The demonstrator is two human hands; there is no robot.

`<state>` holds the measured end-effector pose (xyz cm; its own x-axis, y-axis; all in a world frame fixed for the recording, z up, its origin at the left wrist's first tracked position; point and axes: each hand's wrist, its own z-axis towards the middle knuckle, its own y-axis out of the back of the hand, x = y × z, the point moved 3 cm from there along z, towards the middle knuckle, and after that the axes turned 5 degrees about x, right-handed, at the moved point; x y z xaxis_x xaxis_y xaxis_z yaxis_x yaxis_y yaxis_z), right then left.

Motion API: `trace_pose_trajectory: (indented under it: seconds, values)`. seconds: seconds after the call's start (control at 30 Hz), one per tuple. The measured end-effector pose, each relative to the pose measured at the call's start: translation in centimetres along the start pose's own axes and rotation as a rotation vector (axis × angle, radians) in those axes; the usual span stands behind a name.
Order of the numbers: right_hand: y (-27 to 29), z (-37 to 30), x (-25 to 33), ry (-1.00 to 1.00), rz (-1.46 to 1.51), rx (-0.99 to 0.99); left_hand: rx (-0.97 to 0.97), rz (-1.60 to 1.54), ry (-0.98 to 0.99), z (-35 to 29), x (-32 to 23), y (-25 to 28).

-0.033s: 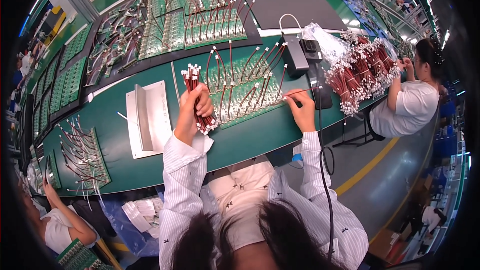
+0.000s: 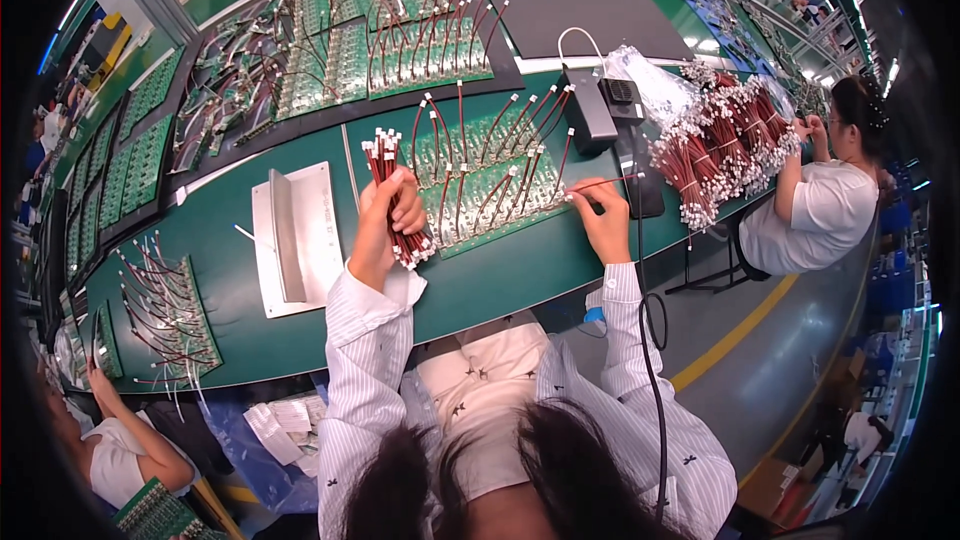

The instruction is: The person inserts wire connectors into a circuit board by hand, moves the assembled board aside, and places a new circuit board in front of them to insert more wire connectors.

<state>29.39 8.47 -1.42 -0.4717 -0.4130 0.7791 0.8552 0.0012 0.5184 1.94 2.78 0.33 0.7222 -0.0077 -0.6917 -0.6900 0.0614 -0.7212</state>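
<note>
My left hand (image 2: 392, 215) is closed round an upright bundle of red-and-black wire cables (image 2: 384, 155), whose white connectors show above and below the fist. A green circuit board panel (image 2: 490, 202) lies on the table just right of that bundle, with several cables standing up from it. At the panel's right edge, my right hand (image 2: 603, 220) pinches the end of a single wire cable (image 2: 607, 180). The rest of that cable sticks out to the right, toward a dark phone-like slab. My fingertips partly hide where its connector meets the panel.
A metal plate with an upright fin (image 2: 297, 240) stands on the left. Beyond it lie more wired boards (image 2: 430, 55). At right are a black power adapter (image 2: 590, 110), a large pile of cables (image 2: 715, 145) and a co-worker (image 2: 815, 185). A black cord (image 2: 648, 340) hangs beside my right arm.
</note>
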Motion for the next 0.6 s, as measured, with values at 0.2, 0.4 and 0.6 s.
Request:
trace_pose_trajectory:
  seconds: [0.2, 0.4, 0.6]
  values:
    - [0.1, 0.3, 0.5, 0.05, -0.089, 0.041, -0.012, 0.006, 0.01, 0.1, 0.1, 0.2]
    - [0.0, 0.2, 0.7, 0.142, -0.2, 0.043, -0.04, 0.016, 0.008, 0.2, 0.2, 0.4]
    - [-0.3, -0.3, 1.3, 0.24, -0.405, -0.028, -0.051, 0.017, 0.019, 0.0, 0.3, 0.5]
